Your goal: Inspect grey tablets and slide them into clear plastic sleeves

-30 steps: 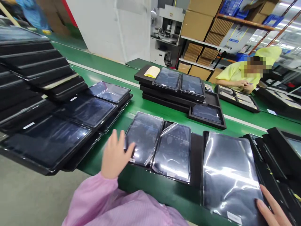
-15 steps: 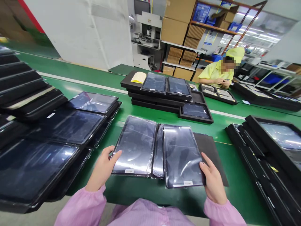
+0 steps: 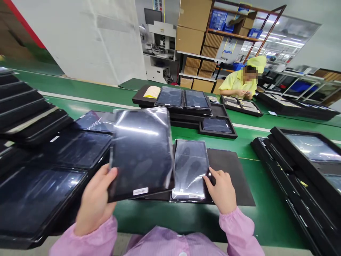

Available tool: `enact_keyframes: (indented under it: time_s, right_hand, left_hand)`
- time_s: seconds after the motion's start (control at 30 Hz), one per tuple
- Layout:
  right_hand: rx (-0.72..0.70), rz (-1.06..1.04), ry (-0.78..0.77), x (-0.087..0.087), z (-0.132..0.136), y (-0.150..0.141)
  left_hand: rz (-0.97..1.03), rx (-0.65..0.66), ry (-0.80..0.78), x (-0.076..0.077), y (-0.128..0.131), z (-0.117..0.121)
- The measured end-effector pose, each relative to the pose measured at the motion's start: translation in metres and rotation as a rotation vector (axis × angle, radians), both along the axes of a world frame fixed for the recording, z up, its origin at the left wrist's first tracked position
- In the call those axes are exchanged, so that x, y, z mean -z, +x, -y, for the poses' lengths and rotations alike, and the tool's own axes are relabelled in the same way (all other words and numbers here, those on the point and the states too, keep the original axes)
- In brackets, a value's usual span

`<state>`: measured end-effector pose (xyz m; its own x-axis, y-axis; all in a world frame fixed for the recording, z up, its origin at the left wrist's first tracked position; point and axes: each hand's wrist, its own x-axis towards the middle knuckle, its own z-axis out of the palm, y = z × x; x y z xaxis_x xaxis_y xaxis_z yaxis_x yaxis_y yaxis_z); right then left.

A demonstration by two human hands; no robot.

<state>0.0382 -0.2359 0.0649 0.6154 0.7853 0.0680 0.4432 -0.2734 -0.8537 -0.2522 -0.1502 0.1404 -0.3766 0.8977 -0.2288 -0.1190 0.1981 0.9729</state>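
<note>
My left hand point(image 3: 94, 201) grips the lower left corner of a dark tablet in a clear plastic bag point(image 3: 141, 153) and holds it raised and tilted above the green conveyor belt point(image 3: 183, 220). A white label sits at the tablet's lower edge. My right hand point(image 3: 222, 190) rests with bent fingers on the lower right edge of a second bagged tablet point(image 3: 190, 169), which lies flat on a black mat point(image 3: 231, 174). More of the pile under that tablet is hidden.
Black trays with tablets point(image 3: 39, 185) are stacked overlapping on the left. More black trays point(image 3: 306, 156) lie at the right. A stack of trays with two tablets point(image 3: 183, 101) stands across the belt. A person in yellow point(image 3: 239, 83) works at the far side.
My left hand has lifted the left bagged tablet off the belt and tilted it up. My right hand has set its tablet down onto the pile and now rests on its edge.
</note>
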Motion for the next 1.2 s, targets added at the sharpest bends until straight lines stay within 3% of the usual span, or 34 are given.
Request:
enact_keyframes:
  time_s: [0.13, 0.23, 0.37, 0.53, 0.63, 0.77, 0.87, 0.97, 1.1, 1.2]
  right_hand:
    - [-0.132, -0.120, 0.035, -0.014, -0.003, 0.001]
    - [-0.218, -0.359, 0.079, -0.018, 0.004, 0.001]
    - [-0.241, -0.644, 0.037, -0.013, 0.017, 0.008]
    - [-0.246, -0.420, -0.124, -0.008, 0.006, 0.021]
    - [-0.224, -0.312, -0.160, -0.008, -0.010, 0.024]
    - [-0.189, -0.108, -0.218, -0.006, -0.020, 0.023]
    - [-0.123, 0.061, -0.268, -0.006, -0.018, 0.020]
    - [-0.083, 0.175, -0.302, -0.006, -0.017, 0.015]
    - [-0.104, 0.220, -0.296, -0.002, -0.023, 0.008]
    - [-0.118, 0.200, -0.278, 0.002, -0.026, 0.005]
  left_hand:
    - [0.330, 0.240, -0.185, 0.015, 0.057, 0.014]
    - [0.419, 0.454, -0.279, 0.029, 0.086, 0.030]
    - [0.344, 0.709, -0.251, 0.045, 0.091, 0.038]
    - [0.063, 0.962, -0.111, 0.060, 0.082, 0.022]
    - [-0.216, 1.004, -0.097, 0.064, 0.079, 0.011]
    - [-0.793, 1.063, -0.025, 0.052, 0.070, -0.004]
    - [-1.082, 0.962, 0.018, 0.043, 0.067, -0.015]
    - [-1.133, 0.947, 0.092, 0.046, 0.075, -0.021]
    - [-1.159, 0.946, 0.228, 0.062, 0.093, -0.018]
    - [-0.946, 0.924, 0.166, 0.067, 0.100, -0.015]
